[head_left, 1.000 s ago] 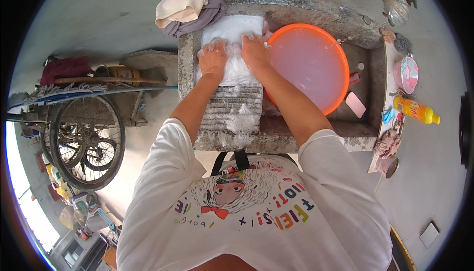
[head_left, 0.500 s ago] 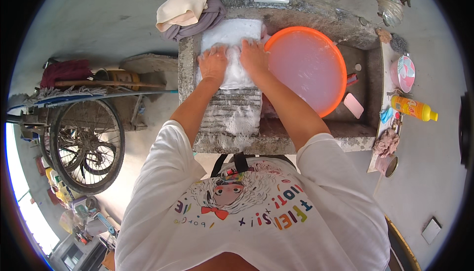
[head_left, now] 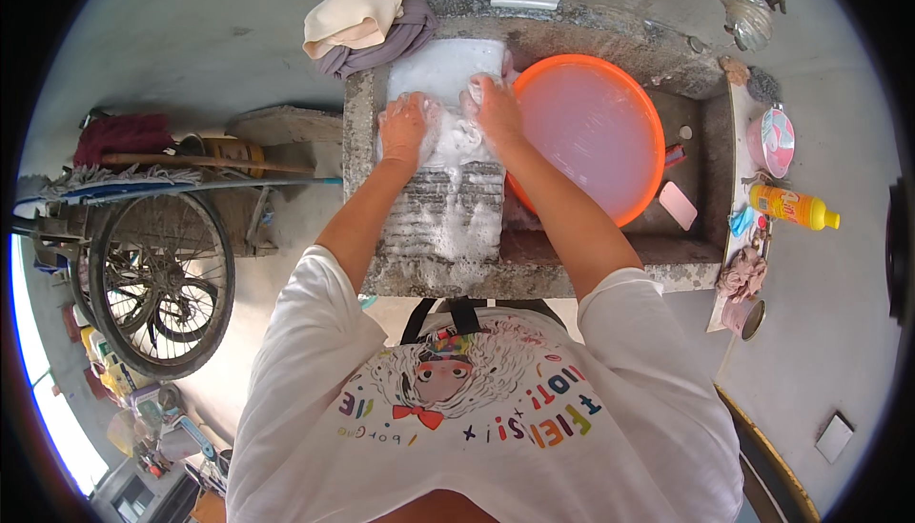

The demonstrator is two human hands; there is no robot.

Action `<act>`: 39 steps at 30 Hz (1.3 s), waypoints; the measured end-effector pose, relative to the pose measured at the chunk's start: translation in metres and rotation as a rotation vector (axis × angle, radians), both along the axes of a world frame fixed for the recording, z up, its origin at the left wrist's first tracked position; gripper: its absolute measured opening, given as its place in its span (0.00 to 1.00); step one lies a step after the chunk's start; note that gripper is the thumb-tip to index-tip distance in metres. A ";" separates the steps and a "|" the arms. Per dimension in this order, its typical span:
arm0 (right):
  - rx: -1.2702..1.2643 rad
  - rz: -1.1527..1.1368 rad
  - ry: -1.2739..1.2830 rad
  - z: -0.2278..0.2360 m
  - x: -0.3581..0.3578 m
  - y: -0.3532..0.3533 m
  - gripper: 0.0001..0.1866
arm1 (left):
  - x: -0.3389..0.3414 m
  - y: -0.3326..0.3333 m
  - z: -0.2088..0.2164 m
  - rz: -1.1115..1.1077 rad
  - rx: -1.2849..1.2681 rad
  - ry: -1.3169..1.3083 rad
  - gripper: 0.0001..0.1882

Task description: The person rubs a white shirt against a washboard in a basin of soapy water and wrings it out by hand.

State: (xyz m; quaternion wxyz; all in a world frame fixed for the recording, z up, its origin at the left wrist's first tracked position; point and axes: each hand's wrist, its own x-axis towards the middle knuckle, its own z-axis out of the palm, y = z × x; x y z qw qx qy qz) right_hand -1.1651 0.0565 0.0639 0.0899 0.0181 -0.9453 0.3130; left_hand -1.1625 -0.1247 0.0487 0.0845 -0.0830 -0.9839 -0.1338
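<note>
A soapy white cloth (head_left: pixel 456 139) lies bunched on the ridged stone washboard (head_left: pixel 443 218), with suds running down the ridges. My left hand (head_left: pixel 404 129) is closed on the cloth's left side, its fingers partly hidden in foam. On the right side, my right hand (head_left: pixel 494 115) grips a fold of the same cloth, fingers curled in. Just beyond both hands is a smooth white surface (head_left: pixel 444 66); whether it is part of the cloth I cannot tell. An orange basin (head_left: pixel 660 142) of cloudy water stands right beside my right forearm.
Folded beige and grey cloths (head_left: pixel 357 13) rest at the sink's far left corner. Inside the stone sink (head_left: pixel 701 113) lies a pink rectangular piece (head_left: pixel 678 206). Along the right ledge are a yellow bottle (head_left: pixel 793 207) and a pink-and-white tub (head_left: pixel 770 142). A bicycle wheel (head_left: pixel 162 283) stands left.
Both hands have gone from lying flatter on the cloth to curled around it. The cloth is more bunched, and more suds have spread down the washboard.
</note>
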 end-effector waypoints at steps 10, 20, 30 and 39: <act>-1.309 -0.332 -0.347 0.020 0.067 0.110 0.14 | 0.119 -0.071 0.140 0.149 0.813 -0.203 0.09; -1.588 -0.348 -0.445 0.095 0.057 0.089 0.17 | 0.213 -0.112 0.211 0.272 1.824 -0.149 0.08; -1.692 0.178 -0.546 0.095 0.028 0.059 0.19 | 0.268 -0.122 0.126 0.774 1.827 -0.400 0.12; -1.971 0.124 -0.457 0.056 0.017 0.040 0.16 | 0.222 -0.019 0.155 0.297 0.303 -0.006 0.38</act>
